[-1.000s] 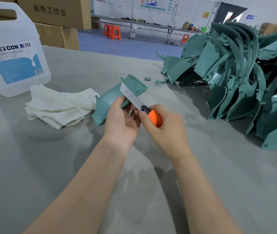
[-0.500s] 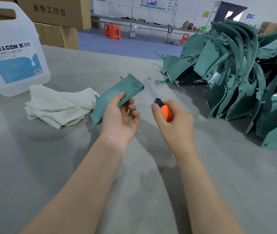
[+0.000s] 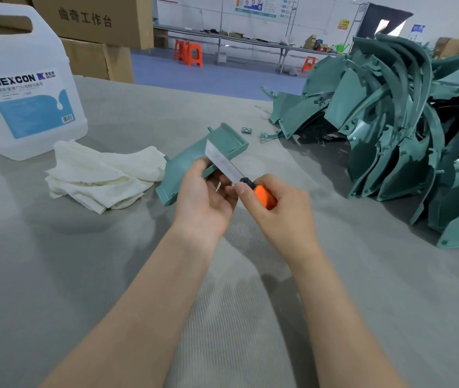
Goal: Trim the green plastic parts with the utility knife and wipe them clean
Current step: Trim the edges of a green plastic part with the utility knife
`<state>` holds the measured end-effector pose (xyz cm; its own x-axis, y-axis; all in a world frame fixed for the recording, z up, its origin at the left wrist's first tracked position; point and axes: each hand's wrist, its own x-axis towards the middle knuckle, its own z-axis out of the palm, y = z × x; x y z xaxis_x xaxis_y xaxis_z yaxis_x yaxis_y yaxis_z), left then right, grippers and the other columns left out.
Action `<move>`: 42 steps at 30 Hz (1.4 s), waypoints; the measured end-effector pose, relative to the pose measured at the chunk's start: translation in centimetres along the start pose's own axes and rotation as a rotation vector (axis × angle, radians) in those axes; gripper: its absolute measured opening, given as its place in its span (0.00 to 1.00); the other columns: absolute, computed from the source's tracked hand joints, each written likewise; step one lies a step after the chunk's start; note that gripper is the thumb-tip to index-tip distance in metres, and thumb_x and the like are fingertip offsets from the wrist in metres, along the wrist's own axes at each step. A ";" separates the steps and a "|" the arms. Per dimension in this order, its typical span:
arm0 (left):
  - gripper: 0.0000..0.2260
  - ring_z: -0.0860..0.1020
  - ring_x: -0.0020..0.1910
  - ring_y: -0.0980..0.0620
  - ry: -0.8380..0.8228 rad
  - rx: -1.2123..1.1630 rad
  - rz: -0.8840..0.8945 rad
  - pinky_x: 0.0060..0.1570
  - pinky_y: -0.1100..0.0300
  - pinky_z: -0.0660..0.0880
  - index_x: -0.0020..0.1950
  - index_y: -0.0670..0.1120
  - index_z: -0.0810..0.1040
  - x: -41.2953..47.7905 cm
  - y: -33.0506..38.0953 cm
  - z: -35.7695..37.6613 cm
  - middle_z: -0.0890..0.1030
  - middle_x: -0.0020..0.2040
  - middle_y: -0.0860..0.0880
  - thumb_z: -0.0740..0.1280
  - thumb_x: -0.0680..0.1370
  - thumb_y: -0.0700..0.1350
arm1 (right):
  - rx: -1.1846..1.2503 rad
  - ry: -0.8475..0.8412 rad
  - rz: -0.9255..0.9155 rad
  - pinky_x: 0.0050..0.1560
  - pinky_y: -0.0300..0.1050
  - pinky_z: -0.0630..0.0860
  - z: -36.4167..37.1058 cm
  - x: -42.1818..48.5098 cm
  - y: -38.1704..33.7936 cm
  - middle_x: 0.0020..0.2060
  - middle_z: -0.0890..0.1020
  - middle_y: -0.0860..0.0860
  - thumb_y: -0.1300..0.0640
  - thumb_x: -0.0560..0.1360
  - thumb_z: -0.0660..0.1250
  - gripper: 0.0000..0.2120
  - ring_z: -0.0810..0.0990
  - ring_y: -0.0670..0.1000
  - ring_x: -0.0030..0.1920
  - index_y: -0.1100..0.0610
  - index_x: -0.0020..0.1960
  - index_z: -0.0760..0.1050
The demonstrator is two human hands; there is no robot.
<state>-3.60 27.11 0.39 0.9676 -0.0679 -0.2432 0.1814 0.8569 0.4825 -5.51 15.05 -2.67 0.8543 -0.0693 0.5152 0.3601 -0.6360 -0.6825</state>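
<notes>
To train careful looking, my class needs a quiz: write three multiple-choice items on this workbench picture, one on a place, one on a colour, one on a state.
1. Where does the white cloth lie?
A. On the table, between the jug and the held green part.
B. In a bucket.
C. Over a chair back.

2. What colour is the grip of the utility knife?
A. Blue.
B. Yellow.
C. Orange.

3. How is the knife's blade?
A. Drawn in.
B. Out, laid across the green part.
C. Snapped off.

Answers: 1 A, it lies crumpled on the grey surface there; 2 C, orange shows plainly; 3 B, bare steel reaches from the grip over the part.
</notes>
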 end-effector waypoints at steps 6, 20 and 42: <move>0.03 0.66 0.27 0.58 0.053 0.037 0.032 0.28 0.67 0.63 0.44 0.43 0.74 0.1 0.0 0.0 0.70 0.31 0.51 0.63 0.77 0.42 | -0.058 0.056 0.022 0.31 0.48 0.68 0.2 0.0 0.0 0.22 0.67 0.47 0.39 0.74 0.66 0.18 0.68 0.50 0.27 0.54 0.39 0.76; 0.07 0.67 0.27 0.57 0.046 0.008 0.019 0.28 0.66 0.64 0.41 0.43 0.74 -0.2 0.1 0.2 0.72 0.28 0.51 0.62 0.78 0.42 | 0.011 0.051 -0.008 0.30 0.45 0.64 -0.3 -0.1 0.3 0.23 0.65 0.47 0.39 0.74 0.64 0.20 0.64 0.47 0.26 0.56 0.36 0.71; 0.05 0.65 0.27 0.56 -0.005 0.024 -0.033 0.26 0.65 0.61 0.43 0.42 0.73 -0.4 0.0 0.4 0.69 0.30 0.50 0.62 0.77 0.42 | -0.064 0.125 -0.040 0.29 0.43 0.62 0.1 0.0 0.7 0.20 0.63 0.47 0.39 0.74 0.66 0.22 0.65 0.50 0.26 0.54 0.34 0.68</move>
<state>-3.87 26.95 0.82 0.9618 -0.0982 -0.2555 0.2173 0.8417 0.4943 -5.22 14.70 -3.23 0.7845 -0.1355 0.6051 0.3653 -0.6875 -0.6276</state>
